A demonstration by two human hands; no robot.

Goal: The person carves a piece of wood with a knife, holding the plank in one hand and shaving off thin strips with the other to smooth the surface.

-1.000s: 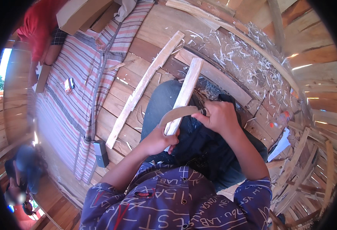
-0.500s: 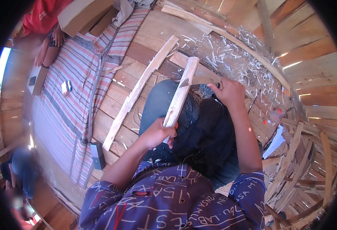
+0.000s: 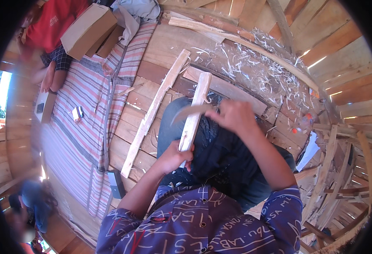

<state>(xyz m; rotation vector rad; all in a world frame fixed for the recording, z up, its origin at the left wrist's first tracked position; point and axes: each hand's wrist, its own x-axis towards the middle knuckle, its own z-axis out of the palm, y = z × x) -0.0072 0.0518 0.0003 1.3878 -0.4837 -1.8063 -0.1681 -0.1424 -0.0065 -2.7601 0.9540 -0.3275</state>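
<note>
Plank flooring around you is littered with wood shavings [image 3: 253, 72]. Your left hand [image 3: 175, 155] grips the pale wooden slat [image 3: 195, 111] lying along your lap; your right hand [image 3: 232, 116] clasps a curved blade [image 3: 190, 111] across it.

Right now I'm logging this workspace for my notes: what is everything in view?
wooden slat: one, pale, on the lap, lower end gripped
curved blade: one, grey-brown, across the slat
long strip: one, pale wood, on the floor planks
wood shavings: many, whitish, scattered ahead
striped mat: one, pink-grey, left
cardboard box: one, tan, upper left
other person: one, red top, upper left
left hand: holds the slat
right hand: holds the blade
</note>
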